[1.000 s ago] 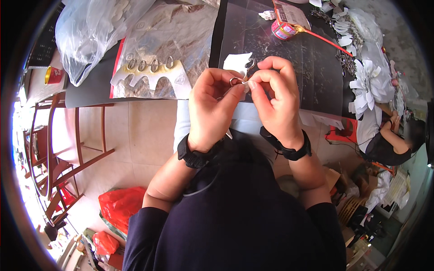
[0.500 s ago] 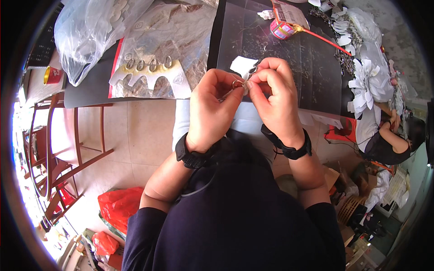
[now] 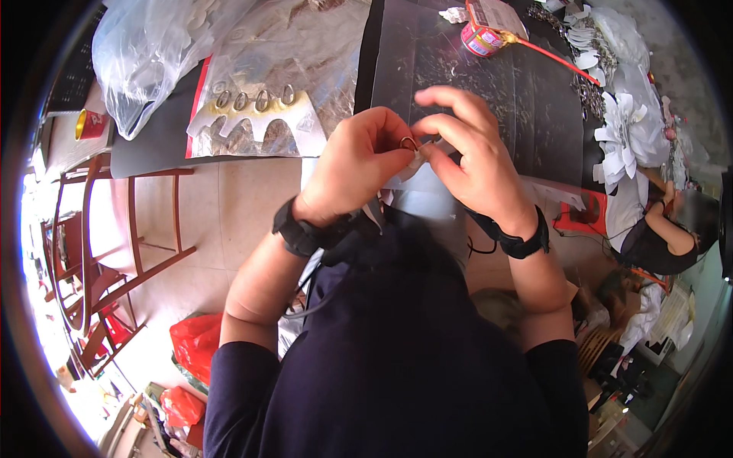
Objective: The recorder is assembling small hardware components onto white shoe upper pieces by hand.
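My left hand (image 3: 355, 164) is closed in a pinch on a small metal ring (image 3: 408, 143), which shows at its fingertips. My right hand (image 3: 482, 164) meets it there, thumb and forefinger closed on a thin white piece (image 3: 414, 166) beside the ring, its other fingers raised and bent. Part of the white piece is hidden by the fingers. Left of my hands, several more metal rings (image 3: 262, 100) are set along a white scalloped card (image 3: 263, 126) with yellowish smears on its top edge.
A pink cup (image 3: 481, 40) holding a red-handled stick (image 3: 561, 62) stands at the far right of the dark table mat (image 3: 534, 122). Clear plastic bags (image 3: 145, 69) lie far left. White tags (image 3: 622, 141) pile at the right, near another person (image 3: 664, 237). A wooden chair (image 3: 130, 229) stands left.
The white piece stuck out beyond my fingertips before and now shows on their near side. My right hand's upper fingers have lifted and spread. The mat and cup sit slightly higher in view.
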### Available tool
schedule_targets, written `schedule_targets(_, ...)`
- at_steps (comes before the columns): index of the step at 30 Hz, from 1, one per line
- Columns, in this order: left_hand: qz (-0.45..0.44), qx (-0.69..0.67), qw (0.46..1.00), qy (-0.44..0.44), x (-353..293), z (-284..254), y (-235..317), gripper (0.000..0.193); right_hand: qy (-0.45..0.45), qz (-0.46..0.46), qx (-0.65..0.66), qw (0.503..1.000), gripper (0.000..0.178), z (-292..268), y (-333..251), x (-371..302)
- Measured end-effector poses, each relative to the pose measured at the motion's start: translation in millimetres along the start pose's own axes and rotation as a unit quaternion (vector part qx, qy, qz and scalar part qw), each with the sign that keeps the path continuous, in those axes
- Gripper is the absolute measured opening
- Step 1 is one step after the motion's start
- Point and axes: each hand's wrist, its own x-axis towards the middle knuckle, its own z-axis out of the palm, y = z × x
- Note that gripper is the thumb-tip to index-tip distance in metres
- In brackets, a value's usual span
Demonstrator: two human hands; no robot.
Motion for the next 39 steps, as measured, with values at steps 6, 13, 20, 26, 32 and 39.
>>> schedule_targets(6,0.138,0.267,0.954,-0.02,9.4,-10.4,29.7,0.022,0.039,0.186,0.16,0.969,0.009,17.2,-6.9,-7.3)
schedule_targets(13,0.303,0.394,0.843,0.206,-0.3,20.0,20.3,0.017,0.169,0.248,0.23,0.926,0.005,29.6,-16.8,-5.5)
schedule_targets(20,0.098,0.14,0.968,0.186,9.2,26.9,-9.9,0.012,0.183,0.249,0.253,0.917,0.005,30.4,-20.4,-7.4)
schedule_targets(26,0.094,0.036,0.981,0.164,13.7,28.9,-16.6,0.008,0.174,0.258,0.284,0.907,0.006,27.3,-13.8,-12.0)
schedule_targets(32,0.407,0.196,0.861,0.232,15.8,41.3,-13.4,0.017,0.09,0.362,0.826,0.423,0.016,22.3,1.7,-11.2)
schedule_targets(39,0.273,-0.046,0.946,0.167,13.2,48.0,-12.9,0.013,0.234,0.33,0.496,0.768,0.008,20.2,-14.2,-9.0)
